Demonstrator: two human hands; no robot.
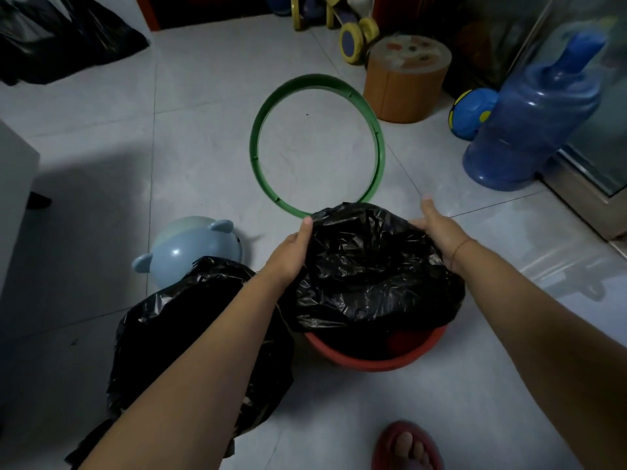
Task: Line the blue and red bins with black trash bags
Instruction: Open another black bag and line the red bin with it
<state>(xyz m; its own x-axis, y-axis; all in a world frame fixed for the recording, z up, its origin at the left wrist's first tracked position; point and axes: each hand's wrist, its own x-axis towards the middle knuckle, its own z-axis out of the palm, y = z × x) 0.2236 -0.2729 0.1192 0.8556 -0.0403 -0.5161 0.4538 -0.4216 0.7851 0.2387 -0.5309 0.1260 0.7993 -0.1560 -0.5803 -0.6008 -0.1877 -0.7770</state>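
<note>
Gripping opposite edges of crinkled black plastic trash bag [369, 266] at its open mouth with left hand [291, 252] and right hand [437, 228], directly above round red plastic bin [373, 354]. Beyond red bin, flat on tiles: green plastic ring [258, 130]. Left of red bin: second black plastic bag [190, 317].

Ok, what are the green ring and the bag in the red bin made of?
Green ring: likely rigid plastic, matte, with moulded notches inside its rim. Black bag: thin plastic film, glossy, crinkled with sharp highlights.
</note>
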